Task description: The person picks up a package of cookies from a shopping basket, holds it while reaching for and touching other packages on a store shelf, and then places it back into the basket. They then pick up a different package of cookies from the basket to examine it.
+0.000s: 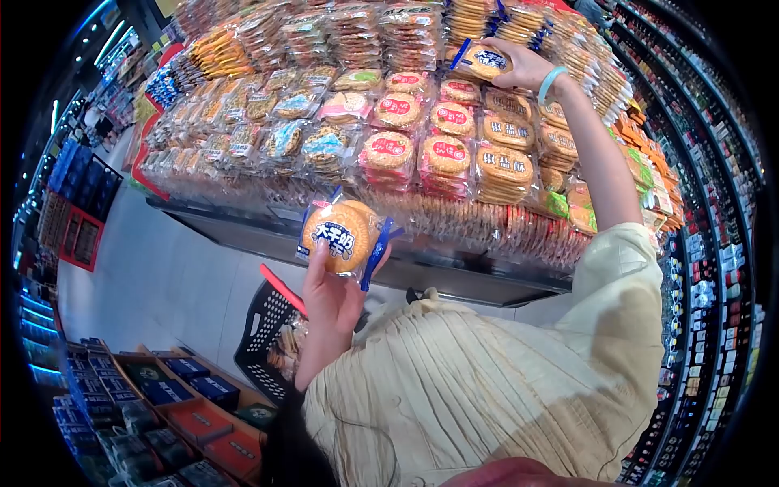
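My left hand (334, 294) is closed on a clear packet of round biscuits (347, 217) with blue lettering and blue edges, thumb across its front. At the far side of the display, my right hand (523, 66) grips another blue-lettered biscuit packet (485, 60) just above the stacks. Below that hand lie stacked packets of oval biscuits (505, 162) with dark lettering. To their left are biscuit packets with red round labels (447, 154). A black shopping basket (258, 325) with a red handle, holding some packets, is beside my left forearm.
The biscuit display (243, 231) has a dark front edge and spans the view before me. Tall shelves of bottles and jars (714, 260) curve along the right. Boxes (191, 377) are stacked at lower left. Farther left stands a red crate (81, 237) on the pale floor (154, 280).
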